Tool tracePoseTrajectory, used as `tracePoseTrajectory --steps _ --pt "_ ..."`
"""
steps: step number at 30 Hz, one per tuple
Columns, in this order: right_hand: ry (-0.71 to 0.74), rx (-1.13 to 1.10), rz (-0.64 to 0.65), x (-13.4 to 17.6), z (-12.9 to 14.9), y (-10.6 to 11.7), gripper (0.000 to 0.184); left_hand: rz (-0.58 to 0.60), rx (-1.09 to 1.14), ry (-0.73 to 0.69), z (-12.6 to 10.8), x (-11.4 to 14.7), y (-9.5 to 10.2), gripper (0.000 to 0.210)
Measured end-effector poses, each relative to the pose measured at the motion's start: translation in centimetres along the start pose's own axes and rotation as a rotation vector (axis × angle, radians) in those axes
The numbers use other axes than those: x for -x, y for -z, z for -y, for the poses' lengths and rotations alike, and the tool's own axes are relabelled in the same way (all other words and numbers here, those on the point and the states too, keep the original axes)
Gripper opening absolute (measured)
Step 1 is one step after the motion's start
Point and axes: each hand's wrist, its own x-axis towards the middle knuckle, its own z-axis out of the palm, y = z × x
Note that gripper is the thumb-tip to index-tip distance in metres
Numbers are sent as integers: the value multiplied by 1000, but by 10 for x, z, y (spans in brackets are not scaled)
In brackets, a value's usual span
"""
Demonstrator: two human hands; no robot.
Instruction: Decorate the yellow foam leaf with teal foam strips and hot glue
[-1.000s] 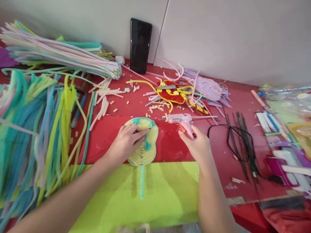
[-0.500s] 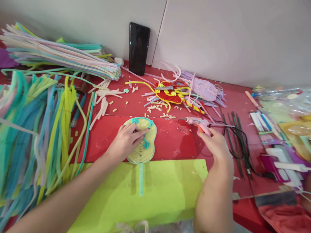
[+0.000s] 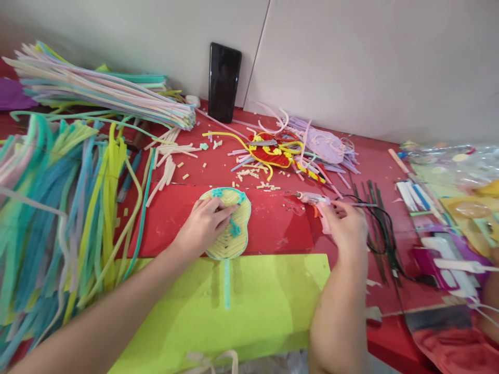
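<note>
My left hand (image 3: 206,223) lies over the left side of a pale yellow, fan-shaped piece (image 3: 239,241) with a turquoise rim and stick handle (image 3: 227,285). Its fingers are closed together, tips by a small turquoise flower (image 3: 241,197); whatever they may pinch is hidden. Another turquoise flower (image 3: 217,192) sits at the top edge, and one more (image 3: 235,228) lies right of centre. At the right, my right hand (image 3: 346,223) has its fingers closed around the rear of a pink hot glue gun (image 3: 312,198). The gun's nozzle points left and its handle shows below the fingers.
Bundled pipe cleaners (image 3: 105,93) and loose ones (image 3: 42,218) fill the left. A black phone (image 3: 224,83) leans on the wall. Scissors (image 3: 263,143) lie across a red-and-yellow piece (image 3: 273,154), near a lilac one (image 3: 325,145). A black cord (image 3: 384,234) runs behind the right hand.
My right hand has shifted from the glue gun's handle to its rear, and the handle is now more exposed. My left hand stays on the fan-shaped piece. The view has moved slightly.
</note>
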Motion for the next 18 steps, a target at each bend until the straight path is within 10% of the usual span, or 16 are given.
tracePoseTrajectory --steps 2,8,18 --pt "84 -20 -170 7 23 -6 34 6 -5 8 -1 0 0 29" --pt "476 -265 135 34 95 -38 24 -7 18 6 0 0 -1 29" --pt "325 -358 728 -12 140 -65 9 -2 12 18 2 -1 -2 31"
